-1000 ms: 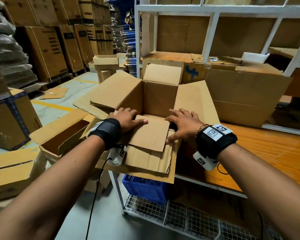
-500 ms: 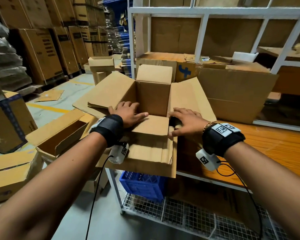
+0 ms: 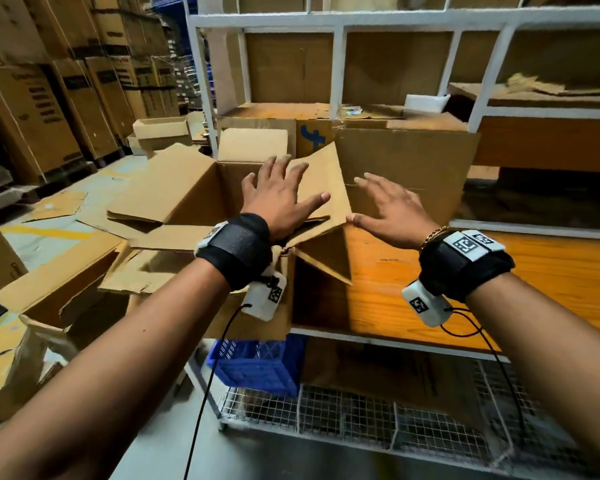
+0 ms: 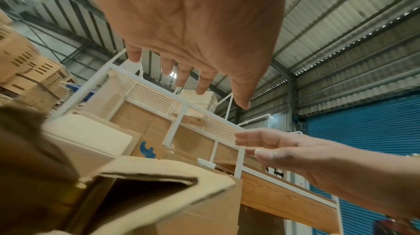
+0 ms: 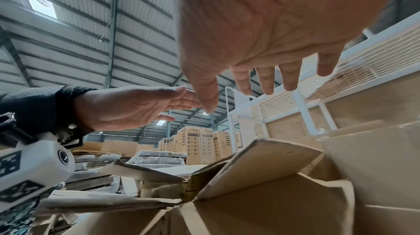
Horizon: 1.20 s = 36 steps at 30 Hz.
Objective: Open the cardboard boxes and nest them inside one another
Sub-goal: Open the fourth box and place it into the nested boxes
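Head view — orange wooden shelf (image 3: 499, 271), warehouse.

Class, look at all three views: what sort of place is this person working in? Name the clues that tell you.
Most likely a warehouse or storeroom: tall stacks of printed cartons fill the floor, white metal shelving holds more cardboard, and a corrugated metal roof runs overhead.

Head view looks down, forward; wrist views upward, close; all share box (image 3: 201, 202)
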Motion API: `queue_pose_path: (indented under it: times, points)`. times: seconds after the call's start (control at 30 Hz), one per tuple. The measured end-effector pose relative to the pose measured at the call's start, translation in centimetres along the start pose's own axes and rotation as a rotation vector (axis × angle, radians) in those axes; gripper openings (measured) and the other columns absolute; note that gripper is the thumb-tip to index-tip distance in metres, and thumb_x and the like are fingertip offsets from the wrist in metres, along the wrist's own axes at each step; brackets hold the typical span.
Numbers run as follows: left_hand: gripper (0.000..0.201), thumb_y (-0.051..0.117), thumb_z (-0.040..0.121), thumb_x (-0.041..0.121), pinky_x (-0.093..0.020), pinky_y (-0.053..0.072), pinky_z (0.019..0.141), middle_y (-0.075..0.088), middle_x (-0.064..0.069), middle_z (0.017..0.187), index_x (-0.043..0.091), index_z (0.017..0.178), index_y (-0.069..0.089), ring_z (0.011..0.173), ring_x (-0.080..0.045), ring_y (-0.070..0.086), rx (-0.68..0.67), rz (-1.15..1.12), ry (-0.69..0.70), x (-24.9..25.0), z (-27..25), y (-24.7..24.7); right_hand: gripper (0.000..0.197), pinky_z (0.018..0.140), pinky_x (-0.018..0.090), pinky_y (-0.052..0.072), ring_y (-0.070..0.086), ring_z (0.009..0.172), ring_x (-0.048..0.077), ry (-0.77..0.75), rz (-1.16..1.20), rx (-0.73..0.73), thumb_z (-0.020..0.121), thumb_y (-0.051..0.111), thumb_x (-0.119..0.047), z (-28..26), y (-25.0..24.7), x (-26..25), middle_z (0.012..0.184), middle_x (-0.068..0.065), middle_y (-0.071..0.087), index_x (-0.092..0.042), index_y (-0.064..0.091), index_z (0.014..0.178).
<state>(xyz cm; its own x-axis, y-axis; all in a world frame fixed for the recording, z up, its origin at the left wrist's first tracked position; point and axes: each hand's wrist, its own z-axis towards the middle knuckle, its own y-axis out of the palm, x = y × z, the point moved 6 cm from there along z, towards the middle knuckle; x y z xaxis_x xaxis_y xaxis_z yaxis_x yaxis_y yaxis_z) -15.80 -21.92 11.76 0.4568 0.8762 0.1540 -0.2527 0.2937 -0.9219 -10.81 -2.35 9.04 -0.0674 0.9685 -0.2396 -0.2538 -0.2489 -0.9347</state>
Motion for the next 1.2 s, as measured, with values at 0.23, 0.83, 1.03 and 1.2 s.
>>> queue_pose_path:
  times: [0.23, 0.83, 1.03, 1.2]
  points:
    - [0.072, 0.04, 0.088, 0.07, -0.051, 0.007, 0.115, 0.016, 0.0, 0.161, 0.033, 0.149, 0.026, 0.149, -0.021, 0.004, 0.003, -0.057, 0.113, 14.2, 0.4, 3.5, 0.076, 0.119, 0.045, 0.01, 0.012, 0.151, 0.02, 0.134, -0.053, 0.009, 0.094, 0.046, -0.061, -8.5, -4.6, 11.3, 0.165, -0.005, 0.012, -0.029, 0.018, 0.157]
    - [0.073, 0.043, 0.087, 0.069, -0.054, 0.014, 0.114, 0.019, -0.003, 0.16, 0.031, 0.148, 0.03, 0.148, -0.025, 0.01, -0.212, -0.18, 0.402, 48.0, 2.4, 18.6, 0.079, 0.113, 0.049, 0.021, 0.022, 0.149, 0.024, 0.524, -0.093, -0.042, 0.092, 0.048, -0.062, -26.0, -9.3, 43.6, 0.165, -0.001, 0.018, -0.024, 0.021, 0.156]
    - [0.073, 0.044, 0.086, 0.07, -0.055, 0.016, 0.112, 0.019, -0.002, 0.16, 0.033, 0.148, 0.03, 0.147, -0.025, 0.011, -0.255, -0.202, 0.455, 56.3, 7.4, 24.3, 0.077, 0.113, 0.049, 0.022, 0.024, 0.147, 0.024, 0.61, -0.088, -0.037, 0.092, 0.049, -0.06, -25.6, -9.7, 53.1, 0.163, -0.001, 0.021, -0.024, 0.023, 0.155]
    - [0.074, 0.044, 0.086, 0.069, -0.054, 0.019, 0.112, 0.019, -0.002, 0.16, 0.032, 0.149, 0.03, 0.147, -0.026, 0.012, -0.325, -0.213, 0.516, 63.2, 11.3, 28.0, 0.077, 0.114, 0.05, 0.026, 0.026, 0.146, 0.025, 0.68, -0.064, -0.046, 0.091, 0.051, -0.061, -25.2, -10.7, 60.7, 0.162, 0.0, 0.025, -0.023, 0.026, 0.154]
